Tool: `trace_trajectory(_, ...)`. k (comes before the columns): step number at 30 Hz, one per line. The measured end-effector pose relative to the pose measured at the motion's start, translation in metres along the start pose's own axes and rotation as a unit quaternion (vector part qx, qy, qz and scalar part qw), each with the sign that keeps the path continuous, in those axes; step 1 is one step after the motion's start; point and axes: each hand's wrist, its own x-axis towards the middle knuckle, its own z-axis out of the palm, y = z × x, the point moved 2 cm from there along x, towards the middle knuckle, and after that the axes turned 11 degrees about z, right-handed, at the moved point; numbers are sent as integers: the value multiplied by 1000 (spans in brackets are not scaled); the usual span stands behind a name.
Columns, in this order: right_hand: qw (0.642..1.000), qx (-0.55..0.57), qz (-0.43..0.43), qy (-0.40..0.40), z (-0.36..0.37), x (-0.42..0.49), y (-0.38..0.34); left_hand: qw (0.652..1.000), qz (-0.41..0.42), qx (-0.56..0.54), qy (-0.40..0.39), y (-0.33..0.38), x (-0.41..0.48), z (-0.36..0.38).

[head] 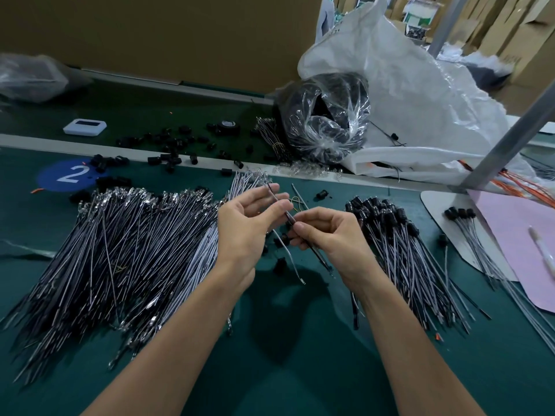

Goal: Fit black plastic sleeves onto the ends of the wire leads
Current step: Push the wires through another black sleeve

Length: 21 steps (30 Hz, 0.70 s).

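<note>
Just right of the bare-lead pile [120,244], left hand [249,226] and right hand [330,235] each pinch one wire lead [287,211], grips clamped.

Unsleeved wire leads [120,250], dark with metal terminals, lay fanned in a pile toward the surface's left edge. Sleeved leads [399,250] lay heaped toward its right edge. Black plastic sleeves [171,159] lay scattered along the far edge. A single lead [286,212] was held tilted above the centre.

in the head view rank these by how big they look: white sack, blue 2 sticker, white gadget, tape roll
white sack
blue 2 sticker
white gadget
tape roll
The last two lie farther back, so real size is unsure.
</note>
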Motion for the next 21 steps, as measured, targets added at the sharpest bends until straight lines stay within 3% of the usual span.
trace_trajectory(10, 1000, -3, -10, 22, -2, 0, 0, 998, -9, -51, 21, 1, -1, 2)
trace_trajectory(14, 996, -7, -34, 82, -9, 2, 0, 1000, 4, 16, 6, 2, 2, -2)
trace_trajectory(16, 991, -22, -47, 119, -14, 2, 0, 991, 39, 131, 1, 2, 7, -8)
trace_trajectory(18, 987, -25, -58, 151, -18, 2, 0, 939, 99, 326, -49, 2, 11, -11)
trace_trajectory(21, 980, -26, -69, 185, -22, 4, 0, 810, 118, 544, -181, -3, 8, -1)
